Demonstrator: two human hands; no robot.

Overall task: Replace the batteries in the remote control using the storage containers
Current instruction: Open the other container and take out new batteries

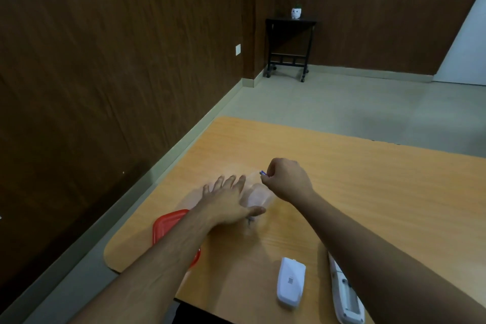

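Observation:
My right hand (288, 179) is pinched shut on a small battery (263, 173) with a blue end, held just above a clear plastic container (259, 196) on the wooden table (368, 192). My left hand (228, 204) lies flat with fingers spread, resting on the near left side of that container. Under my left forearm lies a red container lid (168, 223). The white remote control (344, 294) lies with its battery bay up at the near right, partly hidden by my right forearm. Its white battery cover (290, 281) lies beside it to the left.
The table's left edge runs close to a dark wood-panelled wall (105, 73). Beyond the table's far edge is grey floor (342, 102). A small black side table (289, 45) with a white pot stands in the far corner.

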